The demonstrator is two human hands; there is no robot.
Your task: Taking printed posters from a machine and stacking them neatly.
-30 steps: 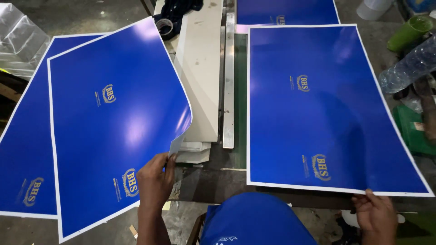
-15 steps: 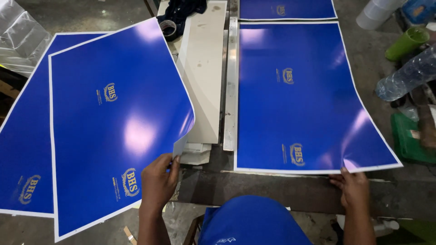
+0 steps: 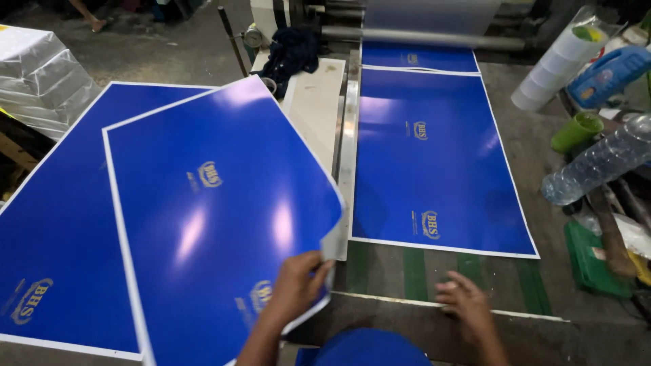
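My left hand [image 3: 293,289] grips the near right corner of a glossy blue sheet [image 3: 210,224] with a white border and gold emblems; that corner curls upward. This sheet lies over a stack of the same blue sheets [image 3: 61,224] on the left. My right hand [image 3: 464,303] rests open on the bench's front edge, fingers spread, holding nothing. Just beyond it another blue sheet [image 3: 434,163] lies flat on the machine bed, with a further one [image 3: 417,56] behind it under a roller.
A metal guide rail [image 3: 348,156] and a cream panel [image 3: 313,108] separate the two sides. On the right stand a clear plastic bottle [image 3: 597,163], a green cup [image 3: 575,131], a stack of white cups [image 3: 549,68] and a blue jug [image 3: 610,71]. Wrapped bundles [image 3: 41,74] sit far left.
My right hand let go of the right sheet, which slid away along the bed. The right hand came back to the bench edge. My left hand keeps hold of the left sheet.
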